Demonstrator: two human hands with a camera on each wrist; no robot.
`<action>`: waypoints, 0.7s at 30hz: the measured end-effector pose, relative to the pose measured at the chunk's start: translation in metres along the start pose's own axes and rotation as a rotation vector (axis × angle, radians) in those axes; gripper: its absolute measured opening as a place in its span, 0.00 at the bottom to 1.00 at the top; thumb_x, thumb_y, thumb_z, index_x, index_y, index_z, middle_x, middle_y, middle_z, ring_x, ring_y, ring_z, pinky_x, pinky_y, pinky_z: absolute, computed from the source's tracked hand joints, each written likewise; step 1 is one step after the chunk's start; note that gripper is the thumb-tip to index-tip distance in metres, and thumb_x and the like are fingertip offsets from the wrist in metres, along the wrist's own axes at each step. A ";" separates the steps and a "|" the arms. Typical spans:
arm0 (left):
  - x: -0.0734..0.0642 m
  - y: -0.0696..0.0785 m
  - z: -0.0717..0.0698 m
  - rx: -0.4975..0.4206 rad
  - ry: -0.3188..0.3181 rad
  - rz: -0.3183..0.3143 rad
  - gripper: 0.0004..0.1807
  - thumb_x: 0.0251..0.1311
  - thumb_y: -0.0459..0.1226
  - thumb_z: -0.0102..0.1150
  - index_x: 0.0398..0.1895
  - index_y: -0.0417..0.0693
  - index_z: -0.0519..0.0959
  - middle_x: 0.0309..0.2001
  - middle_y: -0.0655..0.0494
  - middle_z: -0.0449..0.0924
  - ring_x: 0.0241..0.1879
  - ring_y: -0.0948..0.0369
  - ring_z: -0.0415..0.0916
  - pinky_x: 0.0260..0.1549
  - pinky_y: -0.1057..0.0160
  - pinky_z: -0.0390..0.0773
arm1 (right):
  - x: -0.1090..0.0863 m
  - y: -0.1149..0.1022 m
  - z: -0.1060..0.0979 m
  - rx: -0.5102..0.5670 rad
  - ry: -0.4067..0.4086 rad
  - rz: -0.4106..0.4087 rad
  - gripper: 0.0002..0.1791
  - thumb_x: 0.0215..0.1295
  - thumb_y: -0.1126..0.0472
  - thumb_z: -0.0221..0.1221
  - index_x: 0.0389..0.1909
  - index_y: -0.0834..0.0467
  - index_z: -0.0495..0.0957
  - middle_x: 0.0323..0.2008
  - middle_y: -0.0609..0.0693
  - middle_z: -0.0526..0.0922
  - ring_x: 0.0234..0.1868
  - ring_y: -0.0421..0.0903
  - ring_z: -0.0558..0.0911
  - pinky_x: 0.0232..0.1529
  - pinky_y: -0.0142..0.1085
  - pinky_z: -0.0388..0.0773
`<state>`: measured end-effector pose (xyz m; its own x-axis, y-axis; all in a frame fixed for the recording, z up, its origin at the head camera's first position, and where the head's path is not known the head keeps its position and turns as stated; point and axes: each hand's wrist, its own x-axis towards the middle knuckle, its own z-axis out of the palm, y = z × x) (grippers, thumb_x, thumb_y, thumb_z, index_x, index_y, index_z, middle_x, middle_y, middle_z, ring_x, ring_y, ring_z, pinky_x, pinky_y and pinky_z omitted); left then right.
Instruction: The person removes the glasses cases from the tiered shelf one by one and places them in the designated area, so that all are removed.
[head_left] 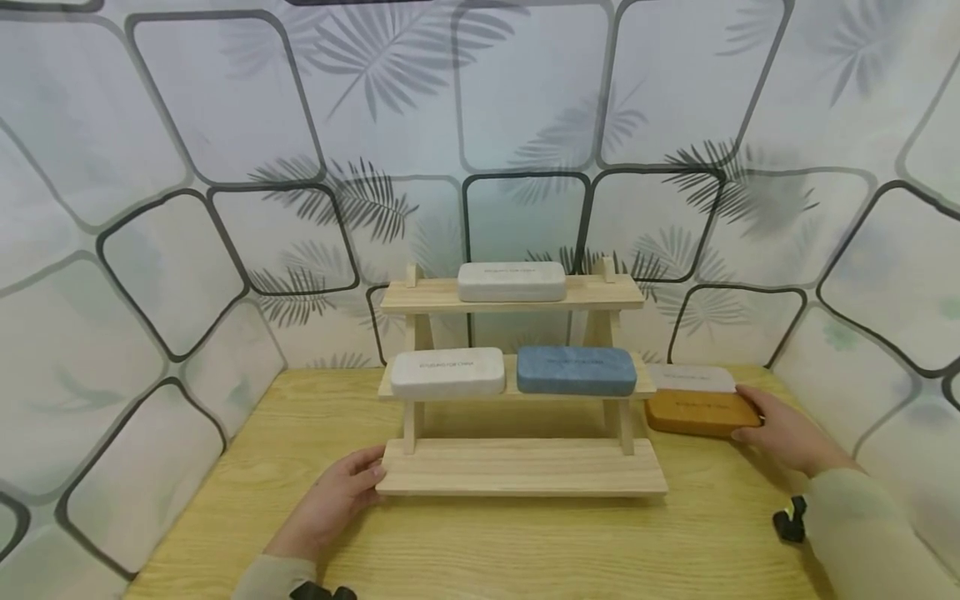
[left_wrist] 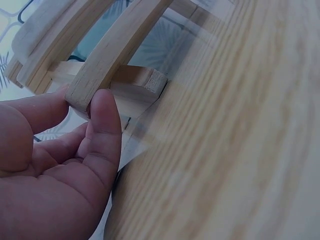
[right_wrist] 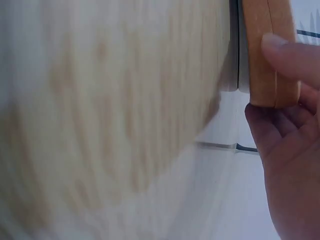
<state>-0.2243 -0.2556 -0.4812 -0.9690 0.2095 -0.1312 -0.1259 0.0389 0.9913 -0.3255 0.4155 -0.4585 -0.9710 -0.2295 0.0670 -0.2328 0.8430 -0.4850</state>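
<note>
Left hand: the person's left hand (head_left: 341,492) pinches the left end of the bottom board (head_left: 522,467) between thumb and fingers.
Right hand: the person's right hand (head_left: 787,429) grips the right end of an orange case (head_left: 701,414), thumb on its near side, fingers round the far side.
Orange case: directly left of the right hand, held lengthwise and printed with a line of text too small to read.
Pale case: a pale grey case (head_left: 690,377) lies just beyond the orange one, partly hidden by it, near the right hand's fingertips.
Wooden stand: a three-tier wooden stand (head_left: 511,379) stands between the hands, its bottom board nearest the left hand.
Middle tier: beyond both hands, with a white case (head_left: 447,372) nearer the left hand and a blue case (head_left: 576,371) nearer the right.
Top tier: farther beyond the hands, bearing a light grey case (head_left: 512,282).
Table: a wood-grain table (head_left: 465,550) extends under both hands.
Backdrop: leaf-patterned cloth (head_left: 525,92) hangs past everything.
</note>
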 end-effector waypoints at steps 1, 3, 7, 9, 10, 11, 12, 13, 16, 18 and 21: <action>0.000 0.000 0.000 -0.004 0.001 0.002 0.34 0.77 0.38 0.51 0.75 0.24 0.53 0.66 0.33 0.67 0.55 0.55 0.74 0.48 0.59 0.81 | 0.000 0.001 0.001 -0.002 -0.001 -0.002 0.48 0.62 0.56 0.69 0.73 0.75 0.54 0.66 0.81 0.60 0.62 0.79 0.64 0.58 0.70 0.62; 0.000 0.000 0.001 -0.008 0.004 0.003 0.34 0.77 0.38 0.51 0.75 0.24 0.54 0.66 0.34 0.67 0.55 0.55 0.74 0.48 0.59 0.80 | 0.001 0.003 0.002 -0.006 0.000 -0.009 0.47 0.62 0.57 0.68 0.72 0.76 0.55 0.65 0.81 0.61 0.62 0.79 0.65 0.58 0.69 0.63; 0.000 0.000 0.001 -0.007 0.000 0.005 0.34 0.77 0.38 0.51 0.74 0.24 0.54 0.66 0.34 0.68 0.55 0.56 0.75 0.48 0.59 0.80 | 0.003 0.009 0.005 -0.016 0.004 -0.018 0.45 0.62 0.60 0.69 0.71 0.77 0.57 0.64 0.81 0.62 0.61 0.78 0.66 0.57 0.69 0.64; 0.000 0.000 0.000 -0.006 -0.003 0.002 0.34 0.78 0.38 0.51 0.75 0.24 0.53 0.66 0.34 0.67 0.55 0.56 0.75 0.48 0.60 0.80 | 0.004 0.011 0.007 -0.023 0.014 -0.021 0.44 0.61 0.60 0.69 0.70 0.77 0.58 0.63 0.81 0.63 0.61 0.78 0.66 0.57 0.68 0.64; 0.000 0.000 0.000 -0.004 -0.002 0.002 0.34 0.78 0.39 0.51 0.75 0.24 0.54 0.66 0.34 0.67 0.55 0.56 0.75 0.48 0.59 0.80 | 0.005 0.012 0.008 -0.027 0.018 -0.022 0.44 0.61 0.60 0.69 0.70 0.77 0.58 0.63 0.81 0.64 0.60 0.78 0.66 0.57 0.68 0.64; 0.000 0.000 0.000 -0.002 0.001 -0.001 0.34 0.77 0.39 0.51 0.75 0.24 0.54 0.66 0.34 0.67 0.55 0.56 0.75 0.48 0.60 0.80 | 0.005 0.012 0.008 -0.031 0.026 -0.022 0.43 0.61 0.61 0.69 0.69 0.77 0.59 0.62 0.82 0.64 0.60 0.78 0.67 0.57 0.69 0.64; 0.000 0.000 0.000 -0.001 0.005 -0.002 0.34 0.77 0.39 0.51 0.75 0.25 0.54 0.66 0.34 0.67 0.55 0.56 0.75 0.48 0.60 0.81 | 0.006 0.013 0.009 -0.036 0.032 -0.016 0.43 0.61 0.61 0.69 0.69 0.77 0.59 0.62 0.82 0.65 0.60 0.78 0.67 0.57 0.68 0.65; 0.000 0.000 0.000 0.001 0.006 -0.005 0.34 0.77 0.39 0.51 0.75 0.25 0.54 0.67 0.33 0.67 0.55 0.56 0.75 0.48 0.60 0.81 | 0.006 0.013 0.010 -0.041 0.040 -0.011 0.43 0.61 0.61 0.69 0.69 0.77 0.60 0.62 0.82 0.65 0.60 0.78 0.67 0.57 0.68 0.65; 0.000 0.001 0.000 0.006 0.007 -0.006 0.34 0.77 0.40 0.51 0.75 0.25 0.55 0.67 0.34 0.67 0.55 0.56 0.75 0.48 0.59 0.81 | 0.006 0.012 0.010 -0.041 0.052 0.011 0.42 0.62 0.62 0.67 0.69 0.77 0.59 0.62 0.83 0.65 0.60 0.79 0.66 0.57 0.69 0.64; 0.000 0.001 0.000 0.007 -0.003 -0.006 0.34 0.78 0.40 0.51 0.75 0.25 0.54 0.67 0.33 0.66 0.55 0.55 0.75 0.48 0.59 0.80 | 0.005 0.011 0.009 -0.039 0.053 0.026 0.42 0.63 0.61 0.67 0.70 0.77 0.58 0.62 0.83 0.64 0.61 0.80 0.65 0.57 0.70 0.63; 0.001 0.001 0.000 0.005 -0.012 -0.003 0.34 0.78 0.40 0.51 0.75 0.25 0.54 0.67 0.34 0.67 0.55 0.55 0.74 0.48 0.59 0.81 | 0.003 0.011 0.009 -0.041 0.047 0.042 0.42 0.64 0.60 0.66 0.71 0.76 0.57 0.63 0.83 0.62 0.62 0.81 0.63 0.58 0.71 0.62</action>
<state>-0.2250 -0.2556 -0.4807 -0.9658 0.2215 -0.1346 -0.1279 0.0444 0.9908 -0.3308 0.4195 -0.4713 -0.9812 -0.1715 0.0886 -0.1931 0.8710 -0.4518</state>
